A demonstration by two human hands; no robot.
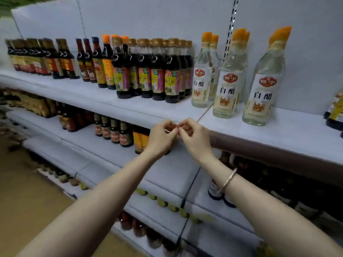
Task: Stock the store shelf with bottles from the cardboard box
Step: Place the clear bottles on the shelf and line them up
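Note:
My left hand [163, 136] and my right hand [193, 135] meet fingertip to fingertip in front of the upper shelf [104, 101], at its front edge. Both have their fingers curled and pinched. A thin pale sliver shows at the left fingertips, too small to identify. Neither hand holds a bottle. On the upper shelf stand dark sauce bottles [157, 71] with gold caps in a tight block. To their right are clear white-vinegar bottles [263, 88] with orange caps. No cardboard box is in view.
More dark bottles [55, 60] line the shelf's far left. Lower shelves [115, 151] carry further bottles [115, 133], and small jars sit near the tan floor [27, 197]. A bracelet [228, 179] circles my right wrist. A dark bottle [335, 112] stands at the right edge.

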